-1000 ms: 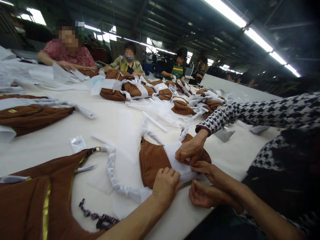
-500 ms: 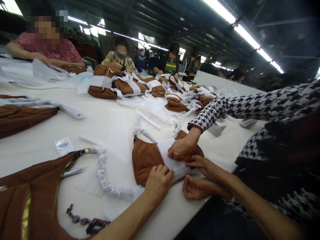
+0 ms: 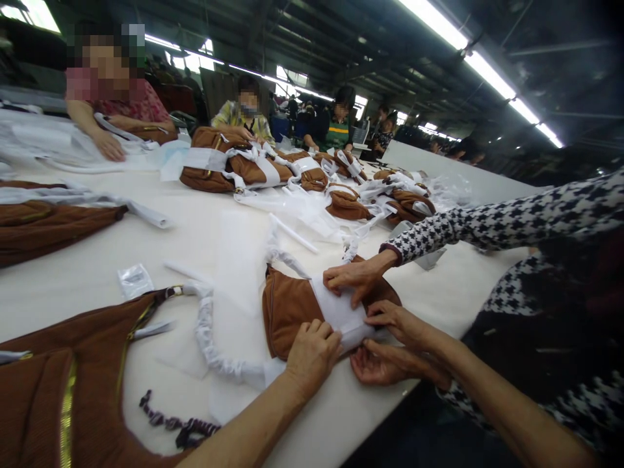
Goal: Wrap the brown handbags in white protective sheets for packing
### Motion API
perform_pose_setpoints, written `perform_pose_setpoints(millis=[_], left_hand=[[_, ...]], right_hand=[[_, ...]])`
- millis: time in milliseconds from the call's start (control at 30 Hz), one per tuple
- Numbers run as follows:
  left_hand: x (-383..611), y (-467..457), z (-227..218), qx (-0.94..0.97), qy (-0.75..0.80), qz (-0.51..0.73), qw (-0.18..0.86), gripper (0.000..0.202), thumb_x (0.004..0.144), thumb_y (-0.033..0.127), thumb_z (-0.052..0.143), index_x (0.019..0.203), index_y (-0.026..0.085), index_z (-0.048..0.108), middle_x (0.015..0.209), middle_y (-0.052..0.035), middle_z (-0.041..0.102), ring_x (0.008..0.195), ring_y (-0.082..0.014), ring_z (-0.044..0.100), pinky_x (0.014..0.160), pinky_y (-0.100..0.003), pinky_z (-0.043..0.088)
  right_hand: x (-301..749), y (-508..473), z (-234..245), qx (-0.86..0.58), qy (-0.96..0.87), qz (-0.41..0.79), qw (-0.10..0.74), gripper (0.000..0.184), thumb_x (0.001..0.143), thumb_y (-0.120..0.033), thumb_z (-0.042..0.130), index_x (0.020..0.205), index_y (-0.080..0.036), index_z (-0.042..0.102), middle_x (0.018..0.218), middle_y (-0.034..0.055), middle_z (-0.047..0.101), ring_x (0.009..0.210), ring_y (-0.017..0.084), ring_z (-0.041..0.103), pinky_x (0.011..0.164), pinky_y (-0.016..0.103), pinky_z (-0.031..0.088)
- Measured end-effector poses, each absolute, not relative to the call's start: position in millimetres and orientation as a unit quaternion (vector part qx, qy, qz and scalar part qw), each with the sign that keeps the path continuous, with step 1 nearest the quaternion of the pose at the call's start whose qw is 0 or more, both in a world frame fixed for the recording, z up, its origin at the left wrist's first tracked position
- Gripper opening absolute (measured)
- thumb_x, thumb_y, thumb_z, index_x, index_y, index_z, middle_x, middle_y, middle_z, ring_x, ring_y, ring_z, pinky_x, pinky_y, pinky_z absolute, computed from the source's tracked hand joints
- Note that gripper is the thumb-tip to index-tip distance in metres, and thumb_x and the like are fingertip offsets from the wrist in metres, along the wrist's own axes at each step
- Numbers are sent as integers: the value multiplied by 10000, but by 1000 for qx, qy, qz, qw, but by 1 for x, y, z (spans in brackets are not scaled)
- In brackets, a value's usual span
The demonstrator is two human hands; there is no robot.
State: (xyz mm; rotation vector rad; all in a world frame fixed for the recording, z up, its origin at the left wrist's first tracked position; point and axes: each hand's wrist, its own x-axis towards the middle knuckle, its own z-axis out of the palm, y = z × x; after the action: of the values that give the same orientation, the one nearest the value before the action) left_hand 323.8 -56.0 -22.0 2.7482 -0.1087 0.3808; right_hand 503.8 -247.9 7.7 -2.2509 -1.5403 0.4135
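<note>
From where I stand, the small brown bag [image 3: 287, 305] lies just inside the near edge of the worktop [image 3: 185, 240], its long axis running roughly along that edge. A band of white paper [image 3: 331, 302] crosses its middle, slanting down to the bag's near side.

The person's two hands flank the near end of that band. The left hand [image 3: 312, 354] is the nearer to the bag's bare left half: the forearm reaches up from below, knuckles raised, fingers bent and close together over the bag's near side and the paper. Its thumb is hidden, so I cannot tell whether it grips or only presses.

The right hand [image 3: 402, 324] comes in from the lower right, back of the hand up, fingertips drawn narrow at the paper's right margin. The paper lies to the left of those tips, touching; whether they pinch it, I cannot tell.

A co-worker's upper hand [image 3: 361, 276] is spread on the paper just above, and the co-worker's lower hand [image 3: 377, 365] is curled just below the person's right.
</note>
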Motion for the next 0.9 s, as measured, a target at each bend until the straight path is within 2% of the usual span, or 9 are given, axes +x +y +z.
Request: perform_pose_setpoints(millis=[133,300,433,500,600,700,800,900], left_hand=[[323,-56,-23,972,-41,138,188,139,848,281,495,973,228,525,890,-20,515,825,-169,442,722,-317,341],[323,-55,-25,972,-41,137,187,143,841,287,509,966,220,522,896,-22,512,835,-169,446,732,-320,345],[323,-55,-24,972,-35,135,186,142,845,302,500,956,215,518,898,-24,515,829,-171,442,720,-320,343],[322,-56,-24,973,-32,135,186,139,841,311,507,937,211,519,897,-23,518,829,-173,440,716,-322,342],[322,-56,-27,972,-32,140,186,132,852,313,485,934,214,516,885,-18,523,825,-176,437,709,-324,342],[322,-57,-32,970,-28,153,186,139,871,318,446,921,212,520,879,-17,532,835,-182,436,701,-330,338],[322,-57,-36,967,-24,161,195,148,880,318,426,905,211,526,884,-13,539,853,-185,436,691,-338,328],[321,-57,-39,965,-28,167,202,163,883,334,415,935,218,517,866,-4,538,834,-182,433,683,-341,324]], right_hand=[[500,-246,19,-803,-539,153,202,334,813,-184,375,984,-236,657,1063,64,586,1014,186,521,907,360,412],[488,-245,30,-818,-514,149,212,292,808,-209,407,981,-211,642,1010,62,622,964,197,548,877,359,432],[480,-247,31,-823,-520,111,199,271,771,-179,439,933,-209,654,1037,71,607,1006,213,526,896,368,419],[475,-244,36,-829,-520,103,177,272,761,-151,431,896,-207,660,986,69,621,955,206,551,853,348,449],[460,-223,46,-836,-521,56,161,269,774,-140,422,921,-205,637,933,59,631,893,194,572,809,323,468],[439,-183,50,-806,-568,9,165,282,792,-146,414,987,-211,607,980,68,614,935,203,556,843,324,451],[431,-136,46,-793,-598,12,120,324,799,-125,373,1018,-201,599,979,84,607,929,210,554,837,335,446],[449,-96,42,-814,-577,37,61,346,816,-107,342,1039,-194,593,1030,71,592,954,179,542,854,293,421]])
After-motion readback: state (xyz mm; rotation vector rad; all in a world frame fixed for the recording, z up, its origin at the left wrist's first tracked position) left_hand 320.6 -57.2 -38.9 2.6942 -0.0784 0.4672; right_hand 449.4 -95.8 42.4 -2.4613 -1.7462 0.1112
